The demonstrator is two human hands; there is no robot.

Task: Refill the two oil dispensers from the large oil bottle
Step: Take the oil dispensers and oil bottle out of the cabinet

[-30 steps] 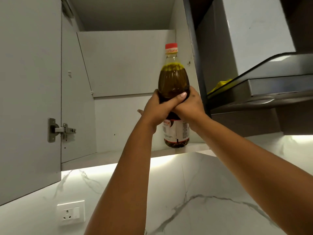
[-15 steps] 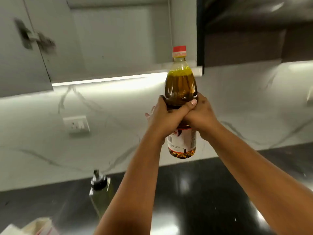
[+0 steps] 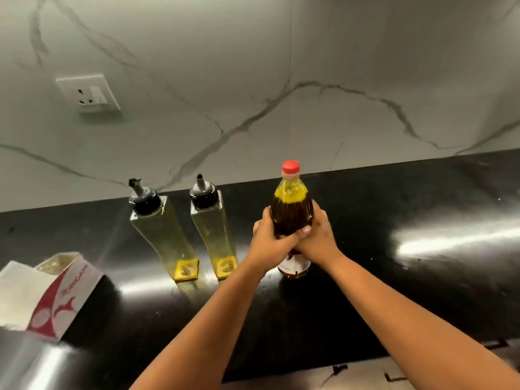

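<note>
Gripping oil bottle with both our hands: left hand and right hand wrapped round its middle, fingers overlapping in front. Bottle upright, red cap on, base at black counter; cannot tell if touching. Two dispensers stand just left, nearly empty. Paper packet far left; wall socket above.

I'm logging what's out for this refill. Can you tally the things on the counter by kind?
Oil dispensers: 2 (left, right)
Large oil bottle: 1, gripped by left hand and right hand
Paper packet: 1
Total: 4
</note>
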